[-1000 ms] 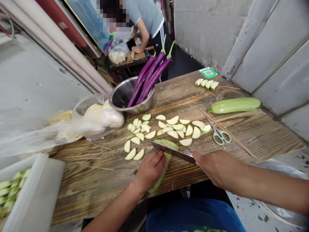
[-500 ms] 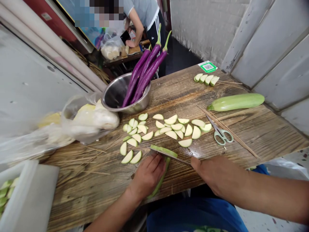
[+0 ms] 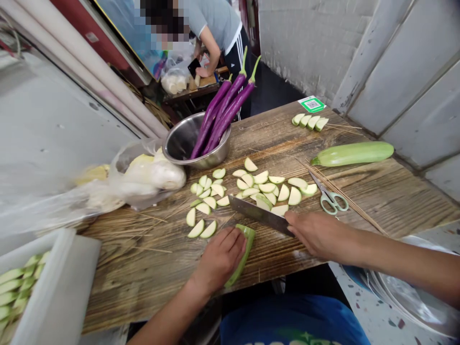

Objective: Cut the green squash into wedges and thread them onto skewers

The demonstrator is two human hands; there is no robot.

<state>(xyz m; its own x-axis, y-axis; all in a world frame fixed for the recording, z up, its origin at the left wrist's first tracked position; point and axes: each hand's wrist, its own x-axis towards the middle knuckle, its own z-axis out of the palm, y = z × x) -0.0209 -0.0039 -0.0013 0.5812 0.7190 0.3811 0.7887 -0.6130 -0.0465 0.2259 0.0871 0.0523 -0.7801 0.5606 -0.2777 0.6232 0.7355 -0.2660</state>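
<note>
Your left hand (image 3: 220, 258) grips the cut squash (image 3: 247, 239) on the counter (image 3: 143, 287) with curled fingers, seemingly steadying it; your right hand (image 3: 319, 233) clasps the knife (image 3: 260, 215), angled beside slices (image 3: 279, 210), apparently keeping them clear.

A wooden table (image 3: 143, 282) has grainy brown boards. Squash slices (image 3: 294, 196) lie scattered across its middle, some overlapping, with a cut squash piece (image 3: 240, 268) at the near edge. To the right are scissors (image 3: 334, 202), thin sticks (image 3: 354, 208) and a whole squash (image 3: 355, 154). Far right lie a row of skewered slices (image 3: 312, 121) and a green-bordered code card (image 3: 312, 104). A metal bowl (image 3: 212, 161) sits far left, beside a plastic bag (image 3: 153, 178); more sticks (image 3: 143, 237) spread nearer.
</note>
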